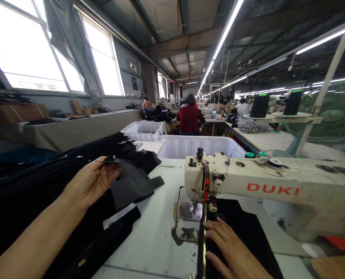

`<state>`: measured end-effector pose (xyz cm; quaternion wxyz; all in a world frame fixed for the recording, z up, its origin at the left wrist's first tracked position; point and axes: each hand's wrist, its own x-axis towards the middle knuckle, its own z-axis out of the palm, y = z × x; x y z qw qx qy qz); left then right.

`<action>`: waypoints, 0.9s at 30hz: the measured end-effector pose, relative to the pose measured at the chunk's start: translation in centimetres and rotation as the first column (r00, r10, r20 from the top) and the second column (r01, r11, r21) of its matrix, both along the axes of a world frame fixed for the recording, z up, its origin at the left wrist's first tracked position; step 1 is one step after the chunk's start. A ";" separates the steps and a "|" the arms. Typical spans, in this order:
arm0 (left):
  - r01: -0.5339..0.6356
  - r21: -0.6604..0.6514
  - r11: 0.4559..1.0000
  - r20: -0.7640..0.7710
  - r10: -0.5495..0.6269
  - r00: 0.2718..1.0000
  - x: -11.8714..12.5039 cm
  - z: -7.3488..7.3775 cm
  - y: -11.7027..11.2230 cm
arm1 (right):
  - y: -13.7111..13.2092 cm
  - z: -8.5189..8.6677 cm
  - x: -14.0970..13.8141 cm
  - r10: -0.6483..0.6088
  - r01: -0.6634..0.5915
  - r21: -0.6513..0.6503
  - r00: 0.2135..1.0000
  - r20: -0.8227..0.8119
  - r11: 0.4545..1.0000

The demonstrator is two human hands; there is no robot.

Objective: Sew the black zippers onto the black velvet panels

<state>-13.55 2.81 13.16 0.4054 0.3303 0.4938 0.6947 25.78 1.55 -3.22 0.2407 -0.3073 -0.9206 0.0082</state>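
Note:
My left hand (98, 179) is raised over the pile at the left, its fingers pinched on a thin dark fabric piece (131, 182) that hangs to the right. My right hand (230, 248) lies with fingers spread on a black fabric panel (242, 221). Along that panel's left edge runs a narrow gold strip (204, 240), touched by the fingertips; I cannot tell whether it is a zipper. The panel's far end sits by the presser foot of the white sewing machine (265, 186). A black piece with a white strip (118, 217) lies beneath my left hand.
Stacked black fabric (82, 155) covers the left side. White plastic bins (195, 146) stand beyond the machine table (157, 232). Black thread cones (260, 105) and a green fan (329, 112) are at the right. A person in dark red (189, 118) sits farther ahead.

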 end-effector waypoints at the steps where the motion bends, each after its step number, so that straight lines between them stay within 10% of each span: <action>1: 0.022 0.023 0.999 0.026 -0.022 0.999 1.5 -0.2 -0.7 | -0.1 0.3 -0.2 0.019 -0.019 -0.023 1.000 -0.003 1.000; 5: 0.183 0.031 0.983 0.065 -0.185 0.981 6.4 -3.3 -2.5 | -0.6 1.4 -1.2 0.057 -0.060 -0.137 0.998 -0.026 0.989; 7: 0.380 -0.037 0.924 -0.243 -0.377 0.894 7.5 -6.3 -2.9 | -0.6 1.7 -1.4 0.055 -0.056 -0.169 0.998 -0.014 0.984; 10: 0.506 -0.282 0.815 -0.765 -0.510 0.394 7.6 -11.6 -3.3 | -0.4 1.6 -1.5 0.049 -0.047 -0.178 0.999 0.006 0.983; 15: 0.407 -0.372 0.834 -0.928 -0.317 -0.198 7.0 -17.1 -4.6 | -0.7 1.1 -1.5 -0.026 0.038 -0.223 0.998 0.055 0.974; 18: 0.378 -0.334 0.864 -0.939 -0.270 -0.213 7.8 -17.0 -4.9 | -1.3 1.2 -1.5 -0.064 0.084 -0.257 0.994 0.086 0.963; 23: 0.373 -0.217 0.902 -0.972 -0.236 0.005 10.4 -15.6 -1.3 | -1.7 2.4 -1.2 0.040 -0.009 -0.352 0.996 0.081 0.936; 27: 0.519 -0.250 0.818 -0.960 -0.280 -0.021 11.5 -15.1 2.0 | -1.3 2.4 -1.4 -0.019 0.036 -0.358 0.998 0.052 0.933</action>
